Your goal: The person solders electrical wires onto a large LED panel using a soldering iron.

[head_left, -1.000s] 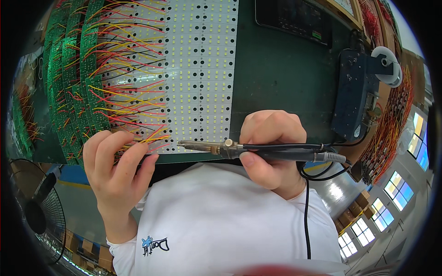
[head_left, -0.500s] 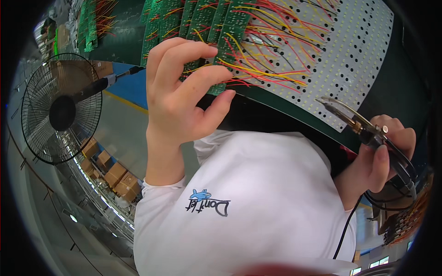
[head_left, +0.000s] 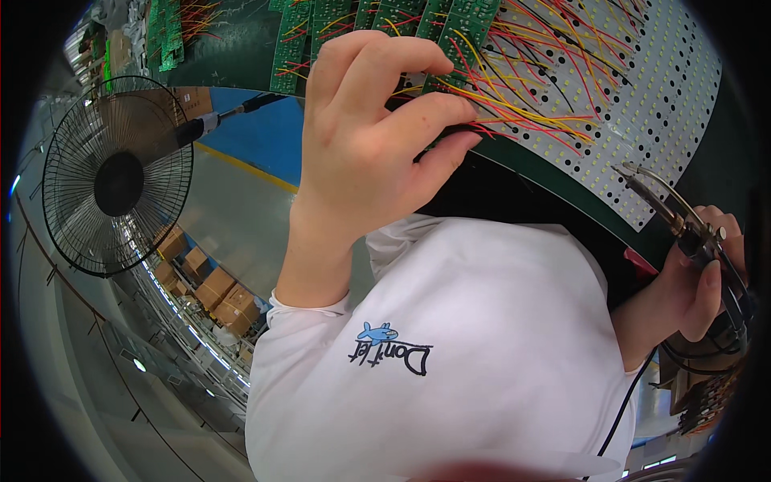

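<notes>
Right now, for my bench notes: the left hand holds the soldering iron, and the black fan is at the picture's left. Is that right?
Not quite: it is the right hand that holds the soldering iron, as the head view shows. The black fan is at the picture's left, as you say.

Red, yellow, black wires [head_left: 540,113]

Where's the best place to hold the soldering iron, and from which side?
Probably by the dark handle, coming from the right, as the right hand grips it. The soldering iron slants, its slim metal tip pointing up and left across the white panel, so that end seems best left free.
</notes>
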`<state>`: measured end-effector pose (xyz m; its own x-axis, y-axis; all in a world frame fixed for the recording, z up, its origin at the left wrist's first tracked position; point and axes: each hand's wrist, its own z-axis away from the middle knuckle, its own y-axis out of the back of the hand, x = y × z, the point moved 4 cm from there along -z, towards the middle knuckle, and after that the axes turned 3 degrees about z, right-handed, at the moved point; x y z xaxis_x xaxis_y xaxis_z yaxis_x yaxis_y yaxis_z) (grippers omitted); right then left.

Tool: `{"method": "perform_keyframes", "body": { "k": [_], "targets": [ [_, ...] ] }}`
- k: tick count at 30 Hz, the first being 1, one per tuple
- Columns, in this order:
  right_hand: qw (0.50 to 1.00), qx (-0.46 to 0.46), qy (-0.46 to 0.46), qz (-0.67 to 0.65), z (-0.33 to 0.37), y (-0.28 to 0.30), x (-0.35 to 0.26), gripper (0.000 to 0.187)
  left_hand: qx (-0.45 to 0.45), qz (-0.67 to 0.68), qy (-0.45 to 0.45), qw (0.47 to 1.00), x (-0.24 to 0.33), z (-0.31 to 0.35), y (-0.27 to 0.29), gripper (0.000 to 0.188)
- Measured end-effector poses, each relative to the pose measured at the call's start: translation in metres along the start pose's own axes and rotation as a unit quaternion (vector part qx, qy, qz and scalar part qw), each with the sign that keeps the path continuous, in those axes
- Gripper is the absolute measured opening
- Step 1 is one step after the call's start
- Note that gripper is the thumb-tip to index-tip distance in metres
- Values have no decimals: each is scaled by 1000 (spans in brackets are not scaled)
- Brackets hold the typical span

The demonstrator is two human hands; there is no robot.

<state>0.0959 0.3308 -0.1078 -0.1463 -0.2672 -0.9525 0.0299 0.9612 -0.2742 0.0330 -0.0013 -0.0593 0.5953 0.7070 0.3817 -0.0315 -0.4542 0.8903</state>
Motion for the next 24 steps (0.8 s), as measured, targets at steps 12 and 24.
{"method": "perform_keyframes", "body": {
  "k": [12,24],
  "targets": [
    [1000,7,12,22,0,-4,-6,19,-47,22,10,999,15,1,2,19],
    [997,10,18,76,-8,-11,-13,13,-41,-7,70,997,47,-4,-6,33]
  ]
}}
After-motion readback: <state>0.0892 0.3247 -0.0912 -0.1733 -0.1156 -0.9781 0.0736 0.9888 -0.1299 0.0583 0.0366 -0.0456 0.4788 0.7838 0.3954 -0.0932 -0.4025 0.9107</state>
